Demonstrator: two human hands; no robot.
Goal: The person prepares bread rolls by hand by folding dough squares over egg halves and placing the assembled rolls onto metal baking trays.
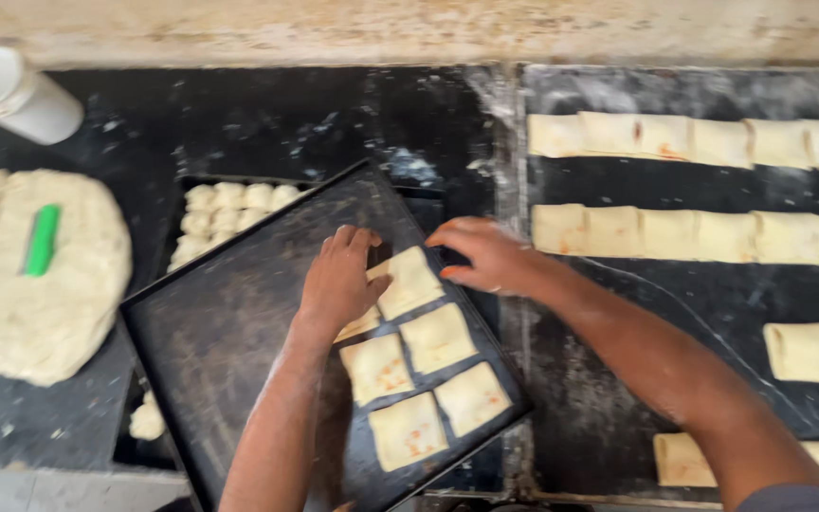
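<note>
Pressing left hand (338, 280), fingers spread flat, onto pastry square (409, 282) on black tray (229, 332). Hovering right hand (485, 254) just right of same square, fingers loosely curled, gripping nothing. Lying beneath both hands: four more squares (424, 384). Lying beyond right hand: pastry rows (699, 234).

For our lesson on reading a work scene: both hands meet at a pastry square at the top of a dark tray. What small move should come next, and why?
Probably set that pastry square flat and straight beside the others: it lies tilted, out of line with the four pastry squares below. The left hand and right hand both touch it, and the baking tray has bare room alongside.
</note>
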